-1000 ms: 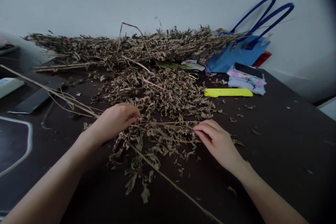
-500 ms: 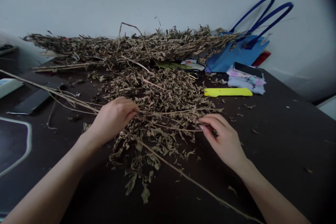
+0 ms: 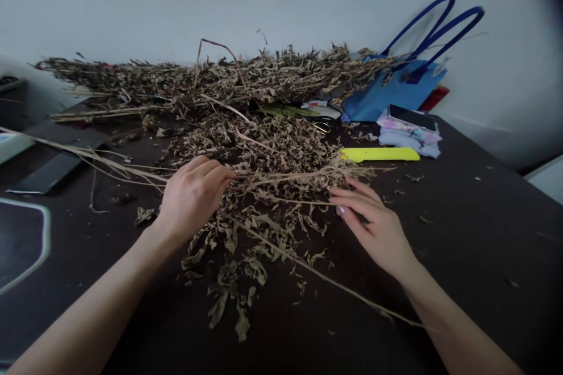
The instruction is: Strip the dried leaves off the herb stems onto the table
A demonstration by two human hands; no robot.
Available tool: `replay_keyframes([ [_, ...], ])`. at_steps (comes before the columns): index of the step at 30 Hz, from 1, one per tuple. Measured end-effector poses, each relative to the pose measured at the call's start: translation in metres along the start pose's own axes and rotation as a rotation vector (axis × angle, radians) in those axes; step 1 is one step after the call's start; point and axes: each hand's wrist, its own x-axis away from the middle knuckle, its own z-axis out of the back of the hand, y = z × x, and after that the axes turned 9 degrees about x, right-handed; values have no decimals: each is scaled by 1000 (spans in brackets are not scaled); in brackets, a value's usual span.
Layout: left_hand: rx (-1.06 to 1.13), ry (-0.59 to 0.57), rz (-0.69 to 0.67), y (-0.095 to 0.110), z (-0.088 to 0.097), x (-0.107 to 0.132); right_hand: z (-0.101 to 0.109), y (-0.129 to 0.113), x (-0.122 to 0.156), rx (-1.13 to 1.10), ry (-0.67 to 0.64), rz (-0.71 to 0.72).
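Note:
My left hand [image 3: 193, 194] is closed in a pinch on a bundle of thin dried stems [image 3: 281, 179] that runs to the right over a heap of loose dried leaves [image 3: 272, 152]. My right hand [image 3: 373, 224] lies at the bundle's leafy right end, its fingers together and touching the stems. One long bare stalk [image 3: 325, 278] slants across the dark table [image 3: 461, 234] below the hands. A larger pile of dried leafy branches [image 3: 211, 79] lies along the wall behind.
A blue bag with loop handles [image 3: 396, 91] stands at the back right, with a phone on folded cloths [image 3: 411, 126] and a flat yellow object [image 3: 380, 154] in front. Bare stalks [image 3: 79, 155] and a dark flat object [image 3: 53, 167] lie at the left.
Both hands have moved slightly up and away from me, lifting the stem bundle off the leaf heap. The long bare stalk has swung its near end to the right.

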Motion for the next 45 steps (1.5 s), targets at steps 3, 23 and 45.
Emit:
replay_keyframes([
  [3,5,24,-14,4,-3,0,1,1,0,-33,-41,-23],
  [23,160,152,28,19,26,2,-13,17,3,-1020,-242,-544],
  [45,-239,-380,164,-49,1,15,-7,10,-1,-1262,-154,-650],
])
